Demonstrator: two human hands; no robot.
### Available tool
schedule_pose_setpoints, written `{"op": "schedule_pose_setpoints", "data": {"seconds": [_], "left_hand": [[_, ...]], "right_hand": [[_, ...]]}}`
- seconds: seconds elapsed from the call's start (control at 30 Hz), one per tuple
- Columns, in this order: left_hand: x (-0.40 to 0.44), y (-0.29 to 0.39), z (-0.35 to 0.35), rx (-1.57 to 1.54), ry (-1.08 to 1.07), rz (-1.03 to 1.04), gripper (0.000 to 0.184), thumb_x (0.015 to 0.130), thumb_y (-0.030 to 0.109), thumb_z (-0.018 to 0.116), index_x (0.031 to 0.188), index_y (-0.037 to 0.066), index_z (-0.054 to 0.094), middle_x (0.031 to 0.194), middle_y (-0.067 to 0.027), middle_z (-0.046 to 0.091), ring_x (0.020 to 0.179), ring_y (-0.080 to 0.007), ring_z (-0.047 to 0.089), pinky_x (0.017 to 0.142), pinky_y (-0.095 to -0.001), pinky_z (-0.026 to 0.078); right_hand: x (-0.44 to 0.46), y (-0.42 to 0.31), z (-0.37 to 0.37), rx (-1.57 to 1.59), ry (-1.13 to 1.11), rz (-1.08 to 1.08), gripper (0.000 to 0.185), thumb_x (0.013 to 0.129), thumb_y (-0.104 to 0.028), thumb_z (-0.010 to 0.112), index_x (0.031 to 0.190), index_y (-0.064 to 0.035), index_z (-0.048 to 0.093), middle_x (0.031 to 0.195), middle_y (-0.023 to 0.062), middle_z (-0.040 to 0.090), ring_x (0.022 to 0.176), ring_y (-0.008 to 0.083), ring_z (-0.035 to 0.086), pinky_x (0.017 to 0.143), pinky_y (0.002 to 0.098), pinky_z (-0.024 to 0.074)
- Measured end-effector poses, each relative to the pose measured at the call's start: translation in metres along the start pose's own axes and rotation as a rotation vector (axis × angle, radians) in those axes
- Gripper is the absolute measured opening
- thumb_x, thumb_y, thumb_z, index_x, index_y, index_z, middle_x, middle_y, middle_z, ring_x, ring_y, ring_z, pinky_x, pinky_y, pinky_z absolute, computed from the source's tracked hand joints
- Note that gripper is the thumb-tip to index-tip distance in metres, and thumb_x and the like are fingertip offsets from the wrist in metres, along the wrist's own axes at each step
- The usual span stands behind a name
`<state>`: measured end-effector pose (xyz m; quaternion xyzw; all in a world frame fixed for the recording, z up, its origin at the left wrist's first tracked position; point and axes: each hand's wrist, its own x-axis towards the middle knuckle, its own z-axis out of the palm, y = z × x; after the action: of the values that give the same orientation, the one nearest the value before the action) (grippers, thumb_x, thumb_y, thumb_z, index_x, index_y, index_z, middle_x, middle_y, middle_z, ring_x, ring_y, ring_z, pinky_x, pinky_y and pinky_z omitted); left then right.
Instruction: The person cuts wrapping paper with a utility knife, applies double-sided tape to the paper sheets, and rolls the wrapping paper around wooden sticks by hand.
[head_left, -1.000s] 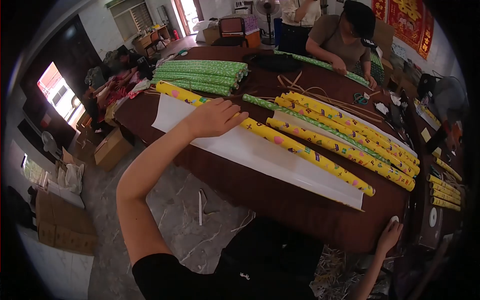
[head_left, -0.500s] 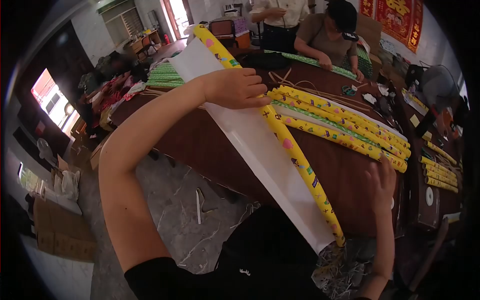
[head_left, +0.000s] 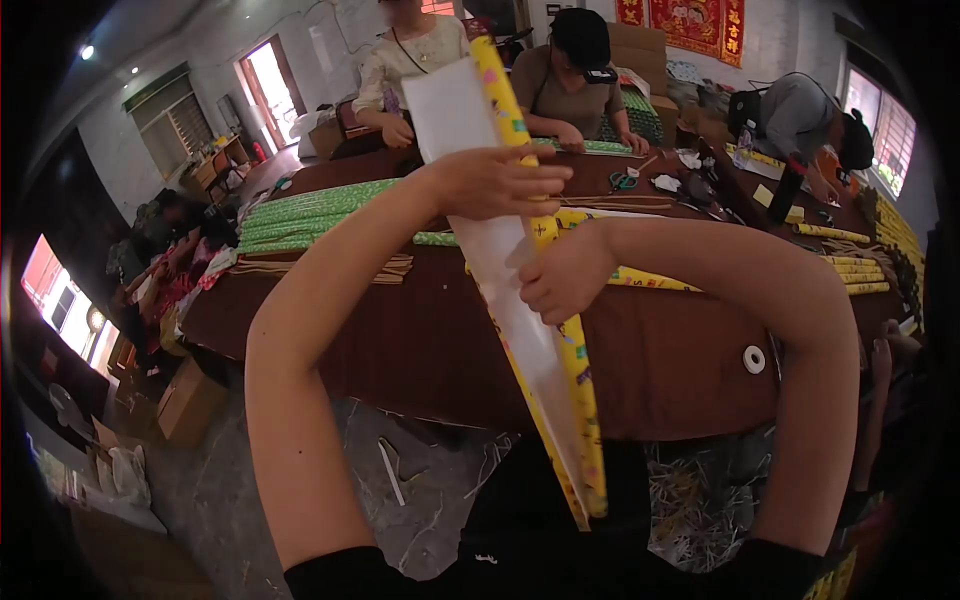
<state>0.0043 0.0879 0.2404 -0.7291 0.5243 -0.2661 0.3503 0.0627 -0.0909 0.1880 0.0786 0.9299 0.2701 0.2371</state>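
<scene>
A yellow patterned paper roll (head_left: pixel 576 375) with a loose white inner flap stands steeply tilted in front of me, its lower end near my lap. My left hand (head_left: pixel 505 182) lies across its upper part, fingers fairly straight and pressed together around the roll. Just below, my right hand (head_left: pixel 568 272) has its fingers curled at the roll and the flap's edge. Behind the roll, more yellow rolls (head_left: pixel 655 279) lie on the brown table (head_left: pixel 400 335), partly hidden by my right forearm.
Green patterned rolls (head_left: pixel 310 212) lie on the table's left part beside brown strips (head_left: pixel 350 268). A white tape roll (head_left: pixel 753 360) is at the right. Scissors (head_left: pixel 624 181) lie farther back. Co-workers are across the table and at the far right. Paper shreds (head_left: pixel 700 505) cover the floor.
The yellow roll has swung from lying across the table to a steep tilt. My right hand has left the table's right side and come to the roll. The view has turned right.
</scene>
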Motion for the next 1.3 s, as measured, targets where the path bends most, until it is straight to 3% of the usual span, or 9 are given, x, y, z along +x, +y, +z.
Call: {"op": "schedule_pose_setpoints", "data": {"seconds": [0.07,0.17,0.37,0.47,0.57,0.73,0.8,1.17,1.3], "left_hand": [[0.001,-0.004,-0.019,0.111,0.016,-0.196,0.051,0.083,0.006,0.057,0.132,0.017,0.05,0.133,-0.0036,0.052,0.14,-0.0226,0.036,0.117,-0.0448,0.028],[-0.009,0.02,-0.036,-0.254,0.288,-0.613,0.049,0.082,0.01,0.064,0.129,0.01,0.053,0.13,-0.0102,0.054,0.126,-0.0271,0.048,0.107,-0.0444,0.034],[-0.024,0.16,-0.071,-0.363,-0.029,-0.699,0.057,0.079,0.026,0.072,0.129,0.005,0.055,0.121,-0.0112,0.057,0.116,-0.0266,0.052,0.1,-0.0421,0.037],[-0.032,0.182,-0.057,0.023,-0.039,-0.75,0.063,0.077,0.027,0.073,0.132,0.003,0.053,0.118,-0.011,0.058,0.112,-0.026,0.052,0.097,-0.0418,0.038],[-0.051,0.186,-0.039,-0.228,-0.069,-0.893,0.065,0.076,0.025,0.074,0.133,0.003,0.052,0.115,-0.0117,0.059,0.107,-0.0257,0.054,0.094,-0.0404,0.039],[-0.06,0.196,0.023,-0.373,-0.144,-0.896,0.057,0.074,0.022,0.075,0.124,0.002,0.055,0.096,-0.0103,0.056,0.085,-0.027,0.055,0.075,-0.039,0.043],[-0.048,0.195,0.033,-0.312,0.015,-0.893,0.047,0.075,0.021,0.075,0.115,0.004,0.057,0.089,-0.0095,0.053,0.078,-0.0271,0.054,0.067,-0.0391,0.042],[-0.007,0.224,0.058,-0.364,0.075,-0.67,0.038,0.078,0.025,0.071,0.108,0.005,0.058,0.08,-0.0074,0.051,0.07,-0.0228,0.055,0.062,-0.0339,0.046],[0.009,0.257,0.057,-0.509,-0.005,-0.634,0.037,0.078,0.025,0.071,0.107,0.005,0.057,0.08,-0.0077,0.051,0.069,-0.0236,0.056,0.061,-0.0342,0.047]], "right_hand": [[-0.009,0.006,0.008,-0.193,0.042,0.172,0.012,0.08,-0.023,0.06,0.078,-0.0138,0.053,0.077,-0.0029,0.055,0.082,0.0172,0.054,0.07,0.0333,0.0414],[-0.018,-0.003,0.025,-0.205,0.064,0.452,0.01,0.08,-0.021,0.059,0.079,-0.0122,0.054,0.073,-0.0022,0.055,0.077,0.0176,0.056,0.069,0.0329,0.0421],[0.017,-0.024,0.035,0.04,0.059,1.022,0.017,0.082,-0.017,0.057,0.095,-0.0062,0.057,0.077,0.0039,0.06,0.072,0.0242,0.063,0.056,0.0379,0.0499],[0.038,-0.034,0.035,-0.065,-0.047,1.158,0.023,0.083,-0.019,0.056,0.104,-0.01,0.054,0.076,0.0049,0.059,0.071,0.0234,0.062,0.058,0.0382,0.0504],[0.06,-0.042,0.04,0.005,-0.064,1.304,0.033,0.081,-0.027,0.063,0.108,-0.0125,0.052,0.073,0.0062,0.063,0.07,0.0283,0.064,0.062,0.0401,0.0486],[0.066,-0.069,0.024,0.206,-0.251,1.462,0.031,0.081,-0.03,0.063,0.104,-0.0148,0.049,0.07,0.0015,0.057,0.07,0.0239,0.062,0.063,0.0363,0.0471],[0.058,-0.081,0.028,0.212,-0.219,1.492,0.032,0.081,-0.032,0.064,0.104,-0.015,0.049,0.07,0.0017,0.057,0.07,0.0238,0.062,0.064,0.0365,0.0473],[0.085,-0.165,0.016,-0.017,-0.231,1.595,0.018,0.086,-0.025,0.057,0.098,-0.0121,0.052,0.077,0.002,0.057,0.073,0.0196,0.06,0.062,0.0327,0.0464],[0.103,-0.208,0.032,0.022,-0.07,1.581,0.03,0.086,-0.035,0.061,0.101,-0.0105,0.055,0.078,0.0004,0.056,0.074,0.0188,0.058,0.062,0.0315,0.0454]]}}
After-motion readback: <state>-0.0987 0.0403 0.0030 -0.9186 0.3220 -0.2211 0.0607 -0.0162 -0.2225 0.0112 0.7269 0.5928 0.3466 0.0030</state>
